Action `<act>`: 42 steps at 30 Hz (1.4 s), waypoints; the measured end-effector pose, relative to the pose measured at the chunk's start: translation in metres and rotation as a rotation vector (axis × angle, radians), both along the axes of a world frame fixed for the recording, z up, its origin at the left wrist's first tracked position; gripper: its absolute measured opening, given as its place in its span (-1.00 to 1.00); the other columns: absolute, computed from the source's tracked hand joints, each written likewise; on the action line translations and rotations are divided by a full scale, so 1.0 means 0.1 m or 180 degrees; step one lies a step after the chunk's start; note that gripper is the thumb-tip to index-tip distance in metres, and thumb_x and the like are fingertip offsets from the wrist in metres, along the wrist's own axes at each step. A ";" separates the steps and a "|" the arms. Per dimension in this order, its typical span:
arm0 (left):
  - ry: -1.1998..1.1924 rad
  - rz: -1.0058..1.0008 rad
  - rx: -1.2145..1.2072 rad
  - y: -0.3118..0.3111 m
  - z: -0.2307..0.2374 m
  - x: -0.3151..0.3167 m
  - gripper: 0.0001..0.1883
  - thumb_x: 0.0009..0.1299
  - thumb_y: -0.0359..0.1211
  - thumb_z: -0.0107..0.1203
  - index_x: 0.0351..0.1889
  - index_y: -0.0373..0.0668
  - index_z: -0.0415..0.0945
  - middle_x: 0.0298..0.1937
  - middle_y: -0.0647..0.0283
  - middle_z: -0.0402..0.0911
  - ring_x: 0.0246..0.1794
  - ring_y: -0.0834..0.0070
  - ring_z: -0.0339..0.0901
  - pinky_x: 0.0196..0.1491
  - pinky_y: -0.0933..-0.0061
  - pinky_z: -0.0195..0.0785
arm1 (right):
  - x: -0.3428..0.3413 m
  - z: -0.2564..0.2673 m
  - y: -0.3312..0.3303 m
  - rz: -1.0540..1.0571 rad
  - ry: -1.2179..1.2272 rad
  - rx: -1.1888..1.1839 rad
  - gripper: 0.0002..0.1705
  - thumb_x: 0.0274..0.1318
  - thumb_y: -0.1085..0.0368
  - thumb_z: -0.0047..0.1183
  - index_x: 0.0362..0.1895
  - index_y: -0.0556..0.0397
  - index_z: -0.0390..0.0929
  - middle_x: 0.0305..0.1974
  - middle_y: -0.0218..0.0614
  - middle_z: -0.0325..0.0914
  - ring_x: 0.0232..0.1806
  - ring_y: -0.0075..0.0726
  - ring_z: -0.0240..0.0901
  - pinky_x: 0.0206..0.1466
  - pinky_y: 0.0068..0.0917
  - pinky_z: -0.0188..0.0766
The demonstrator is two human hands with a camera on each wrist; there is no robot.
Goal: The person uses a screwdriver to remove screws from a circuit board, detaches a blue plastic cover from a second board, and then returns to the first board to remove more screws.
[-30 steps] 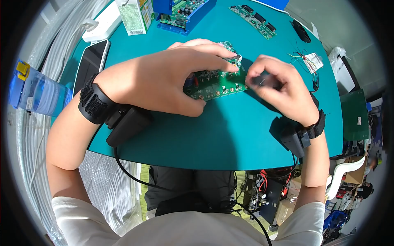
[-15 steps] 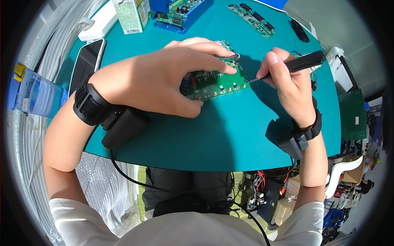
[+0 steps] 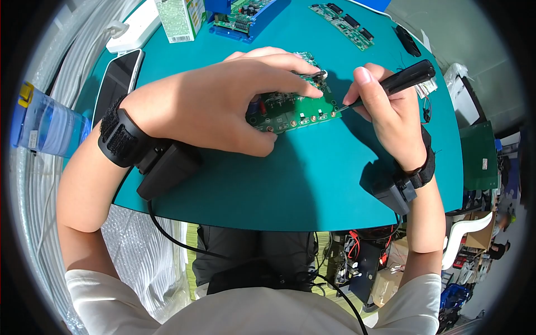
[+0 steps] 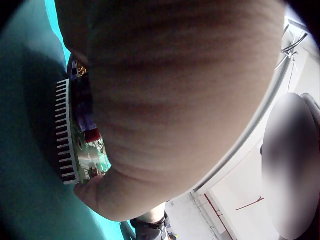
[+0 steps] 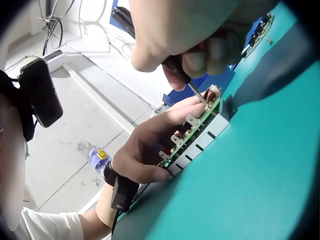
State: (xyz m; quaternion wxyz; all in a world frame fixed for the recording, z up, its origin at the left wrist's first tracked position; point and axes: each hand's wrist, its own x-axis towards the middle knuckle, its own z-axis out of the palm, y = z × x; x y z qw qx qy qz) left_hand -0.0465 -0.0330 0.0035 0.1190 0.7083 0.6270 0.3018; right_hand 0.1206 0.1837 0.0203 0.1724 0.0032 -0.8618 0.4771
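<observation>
My left hand spans a green circuit board, thumb at its near edge and fingers over the far side, holding it. In the right wrist view, a pale finned heat sink lies under the board, with metal tabs standing along the board's edge. A black-handled screwdriver is pinched between the thumb and fingers of my right hand. Its thin shaft slants down, its tip right at a screw spot in the board's right corner. The left palm hides much of the board.
Behind the board are a blue housing with electronics, a carton and another circuit board. A phone lies at the left, near a water bottle. Loose wires and a black object lie at the right.
My right hand has turned: the screwdriver, earlier blurred and seen end-on, now shows its handle pointing up and right, its tip at the board's corner. The left hand keeps its hold.
</observation>
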 end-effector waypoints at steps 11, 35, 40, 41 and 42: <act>0.0069 0.0085 -0.0040 -0.02 -0.01 0.01 -0.23 0.11 -0.44 0.26 0.42 -0.01 0.49 0.56 0.01 0.27 0.62 0.05 0.09 0.60 0.04 -0.03 | -0.04 0.02 -0.03 -0.0087 -0.0212 -0.0055 -0.50 0.50 0.04 0.05 -0.48 0.12 0.59 -0.65 -0.60 0.26 -0.59 -0.73 0.09 -0.50 -0.59 0.00; -0.0057 -0.0068 0.0014 0.00 0.00 0.00 -0.24 0.13 -0.46 0.26 0.41 -0.05 0.48 0.55 -0.01 0.26 0.62 0.04 0.09 0.58 0.08 0.02 | -0.08 -0.05 0.07 0.0446 0.0178 0.0721 -0.61 0.60 0.10 -0.19 -0.13 0.16 0.52 -0.32 -0.40 0.48 -0.26 -0.58 0.37 -0.15 -0.55 0.32; -0.0040 -0.0058 -0.0037 -0.02 0.03 0.00 -0.27 0.14 -0.48 0.26 0.38 -0.11 0.48 0.54 -0.01 0.28 0.60 0.04 0.13 0.56 0.07 0.05 | -0.12 -0.11 -0.09 0.0592 0.0267 0.0121 -0.65 0.58 0.19 -0.16 0.22 0.14 0.42 -0.38 -0.51 0.34 -0.35 -0.66 0.18 -0.26 -0.63 0.13; -0.0039 -0.0058 -0.0038 -0.02 0.01 0.00 -0.27 0.14 -0.48 0.26 0.38 -0.11 0.48 0.54 -0.01 0.28 0.60 0.04 0.13 0.56 0.07 0.05 | -0.15 -0.16 -0.11 0.0665 0.0539 -0.0122 -0.61 0.57 0.22 -0.13 0.30 0.16 0.38 -0.37 -0.52 0.35 -0.36 -0.67 0.17 -0.26 -0.64 0.13; -0.0070 -0.0046 0.0033 -0.02 -0.03 -0.01 -0.28 0.14 -0.49 0.27 0.37 -0.13 0.48 0.54 -0.01 0.28 0.59 0.04 0.14 0.56 0.08 0.06 | -0.18 -0.21 -0.10 0.0752 0.0585 -0.0218 -0.56 0.56 0.23 -0.11 0.36 0.18 0.32 -0.39 -0.51 0.37 -0.39 -0.69 0.16 -0.30 -0.65 0.11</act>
